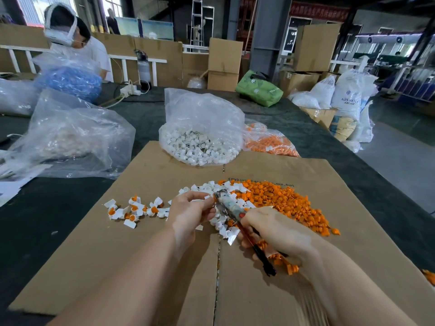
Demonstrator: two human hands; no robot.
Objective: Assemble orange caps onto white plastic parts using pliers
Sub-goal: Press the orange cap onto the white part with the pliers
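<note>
My right hand (270,228) grips the handles of the pliers (231,209), whose taped jaws point up-left. My left hand (190,211) pinches a small part at the jaw tips; the part itself is mostly hidden by my fingers. A pile of loose orange caps (292,203) lies on the cardboard sheet (141,243) to the right. Loose white plastic parts (223,225) lie under and between my hands. Finished white parts with orange caps (134,209) are scattered to the left. A few orange caps sit under my right palm.
A clear bag of white parts (200,147) stands at the far edge of the cardboard, with a bag of orange caps (268,142) beside it. A crumpled clear bag (70,137) lies at the left. Another person (77,43) works across the dark table.
</note>
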